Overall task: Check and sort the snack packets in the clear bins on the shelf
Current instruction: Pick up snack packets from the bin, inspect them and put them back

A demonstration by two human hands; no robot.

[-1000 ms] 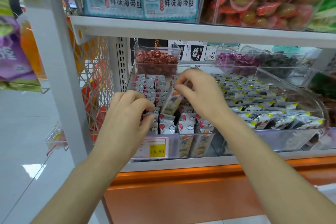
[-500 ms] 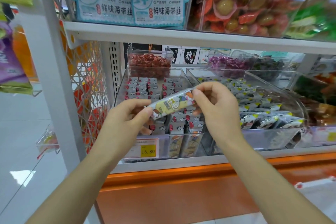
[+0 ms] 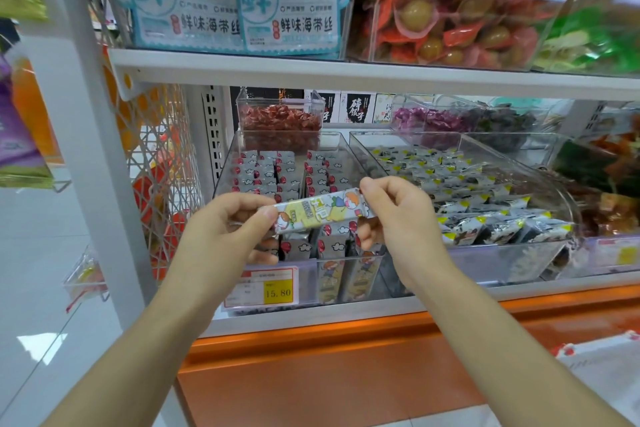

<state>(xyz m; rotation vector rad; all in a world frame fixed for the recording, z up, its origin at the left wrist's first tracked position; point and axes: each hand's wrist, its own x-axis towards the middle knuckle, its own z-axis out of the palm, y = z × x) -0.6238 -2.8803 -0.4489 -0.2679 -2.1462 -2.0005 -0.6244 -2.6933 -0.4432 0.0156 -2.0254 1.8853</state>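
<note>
A long white-and-yellow snack packet [image 3: 320,211] with cartoon print is held level in front of the shelf. My left hand [image 3: 225,232] pinches its left end and my right hand [image 3: 398,215] pinches its right end. Behind it stands a clear bin [image 3: 332,146] with rows of silver packets [image 3: 266,170] marked with red dots. To the right, a second clear bin [image 3: 540,163] holds several dark packets with yellow corners [image 3: 485,215].
A price tag reading 15.80 [image 3: 261,288] hangs on the left bin's front. A small bin of red sweets [image 3: 280,125] sits behind, purple sweets [image 3: 429,118] to its right. The upper shelf [image 3: 346,74] carries seaweed packs and egg snacks. A white upright [image 3: 79,121] stands left.
My right hand lifted the packet out of the left bin and turned it level. My left hand came up and took its other end. Since half a second ago, little has moved.
</note>
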